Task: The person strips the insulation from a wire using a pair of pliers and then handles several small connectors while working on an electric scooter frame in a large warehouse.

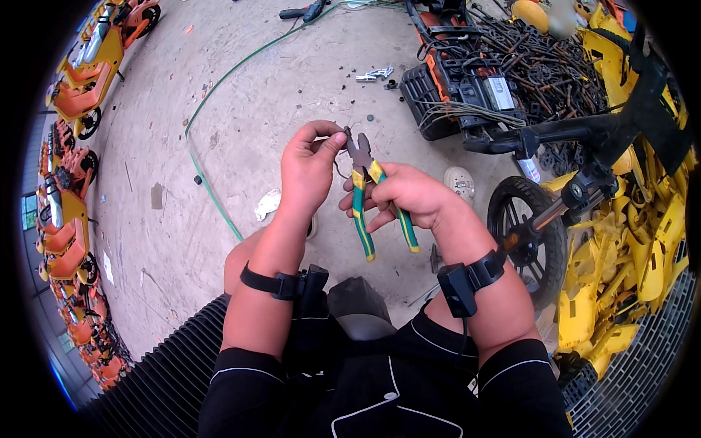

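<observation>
My right hand (412, 191) is wrapped round a pair of pliers (359, 193) with green and yellow handles. The handles are spread, and the metal jaws point away from me. Just left of the jaws, my left hand (310, 164) is closed, its thumb and forefinger pinching a thin dark wire-like piece (337, 169) by the jaw tips. A dark strand of it curves down beside the pliers. Whether the jaws touch this piece I cannot tell. Both hands are held above the concrete floor, in front of my knees.
To the right stand a black wheel (527, 233) and a dark vehicle frame (456, 80). Behind lie rusty metal parts (540, 58); yellow panels (613, 270) are heaped at far right. A green hose (213, 193) crosses the floor. Orange vehicles (69, 219) line the left.
</observation>
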The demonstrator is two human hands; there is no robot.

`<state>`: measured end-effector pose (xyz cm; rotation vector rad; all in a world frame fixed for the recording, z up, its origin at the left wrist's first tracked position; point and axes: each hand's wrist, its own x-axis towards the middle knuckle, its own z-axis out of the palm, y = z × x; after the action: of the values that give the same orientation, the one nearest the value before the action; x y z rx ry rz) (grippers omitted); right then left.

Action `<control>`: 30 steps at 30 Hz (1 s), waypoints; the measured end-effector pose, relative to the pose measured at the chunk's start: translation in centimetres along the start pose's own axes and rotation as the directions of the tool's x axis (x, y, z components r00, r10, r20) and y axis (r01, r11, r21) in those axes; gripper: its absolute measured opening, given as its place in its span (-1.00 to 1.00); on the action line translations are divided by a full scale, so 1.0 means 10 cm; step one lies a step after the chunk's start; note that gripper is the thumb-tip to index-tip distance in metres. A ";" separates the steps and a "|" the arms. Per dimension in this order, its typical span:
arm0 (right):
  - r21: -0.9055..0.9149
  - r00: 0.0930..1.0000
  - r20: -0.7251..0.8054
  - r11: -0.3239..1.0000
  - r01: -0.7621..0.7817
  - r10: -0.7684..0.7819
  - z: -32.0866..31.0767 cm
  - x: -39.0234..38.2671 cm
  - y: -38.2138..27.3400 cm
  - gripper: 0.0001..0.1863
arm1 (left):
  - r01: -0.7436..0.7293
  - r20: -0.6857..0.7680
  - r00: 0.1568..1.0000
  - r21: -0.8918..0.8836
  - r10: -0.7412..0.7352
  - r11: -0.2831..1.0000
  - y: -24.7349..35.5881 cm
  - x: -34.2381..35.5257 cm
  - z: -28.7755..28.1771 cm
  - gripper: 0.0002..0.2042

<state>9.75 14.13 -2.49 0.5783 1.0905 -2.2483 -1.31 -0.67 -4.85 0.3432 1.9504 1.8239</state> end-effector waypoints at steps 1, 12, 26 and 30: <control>-0.004 1.000 -0.013 1.000 0.004 -0.004 0.00 0.00 0.00 -0.49 | -0.020 0.013 1.000 0.020 0.020 1.000 0.00 -0.01 0.01 -0.90; -0.119 0.989 -0.134 0.992 0.051 -0.066 0.00 0.00 0.02 -0.53 | -0.061 0.082 0.995 0.158 0.048 0.986 -0.04 -0.04 0.01 -0.91; -0.159 0.974 -0.223 0.987 0.001 -0.037 -0.01 -0.01 0.03 -0.55 | 0.034 0.088 0.994 0.313 -0.065 0.949 -0.04 -0.05 0.06 -0.91; -0.181 0.970 -0.240 0.984 -0.009 -0.035 -0.02 -0.02 0.02 -0.56 | 0.019 0.095 0.994 0.323 -0.053 0.946 0.00 -0.05 0.09 -0.90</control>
<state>10.06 14.22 -2.62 0.7860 1.4058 -2.0990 -0.47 -0.15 -4.82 0.4903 2.1650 1.4314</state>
